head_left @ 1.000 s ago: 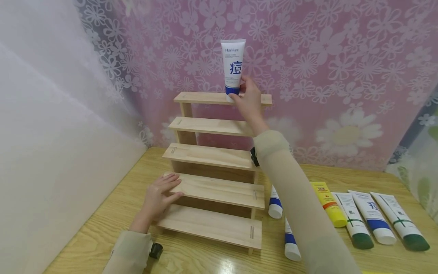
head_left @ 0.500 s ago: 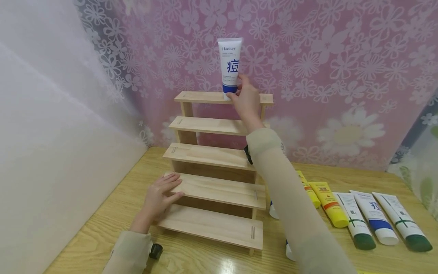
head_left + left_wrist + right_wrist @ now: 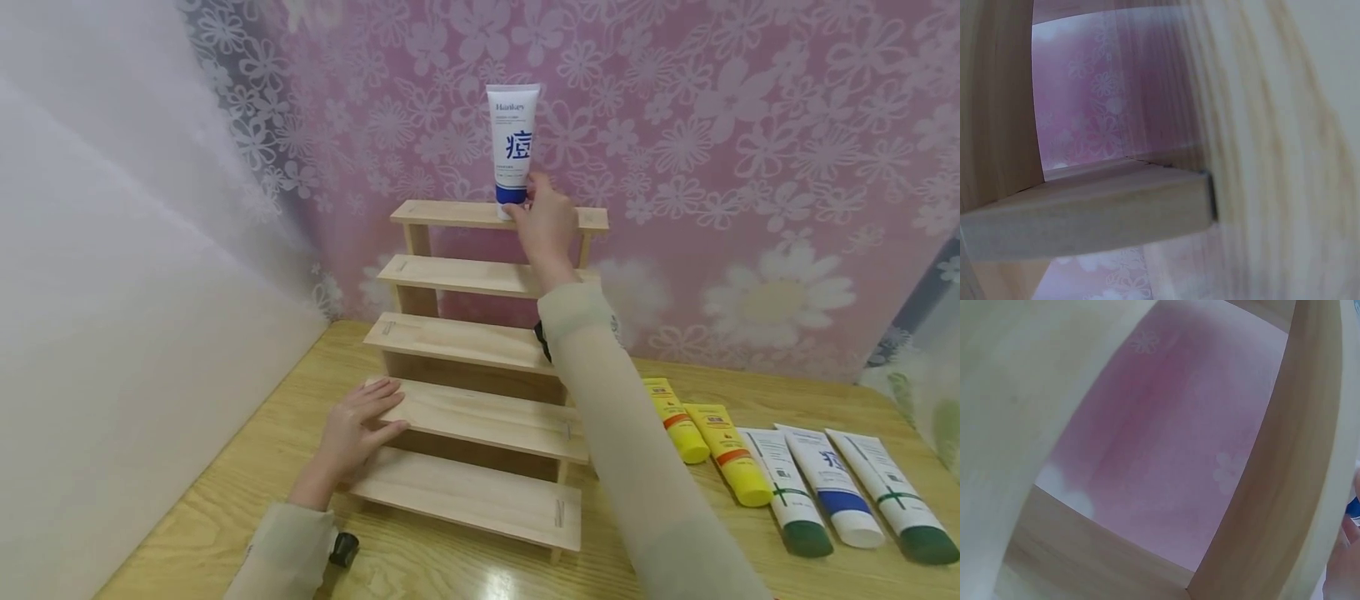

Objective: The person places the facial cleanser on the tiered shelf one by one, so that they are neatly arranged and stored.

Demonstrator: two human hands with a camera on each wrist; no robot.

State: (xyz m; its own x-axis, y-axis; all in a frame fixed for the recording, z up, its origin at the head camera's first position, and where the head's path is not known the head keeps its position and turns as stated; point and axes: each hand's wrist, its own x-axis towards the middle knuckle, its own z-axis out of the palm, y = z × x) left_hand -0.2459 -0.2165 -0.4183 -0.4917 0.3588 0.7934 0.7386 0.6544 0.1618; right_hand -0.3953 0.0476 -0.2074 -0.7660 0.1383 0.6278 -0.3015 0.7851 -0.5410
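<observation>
A wooden stand with several stepped shelves stands on the table. On its top shelf, a white tube with blue lettering and a blue band stands upright, cap down. My right hand pinches this tube low down, near its cap, between thumb and fingers. My left hand rests on the left end of the second shelf from the bottom, fingers extended and thumb spread. Close boards of the stand fill the left wrist view. In the right wrist view, part of the right hand shows at the edge.
Right of the stand lie two yellow tubes, two white tubes with green caps, and a white tube with a blue band. A pink flowered backdrop rises behind; a pale wall stands at left.
The right hand and white tube have shifted slightly left along the top shelf. The right sleeve uncovers a second yellow tube and now hides the tubes beside the stand. The left hand stays put.
</observation>
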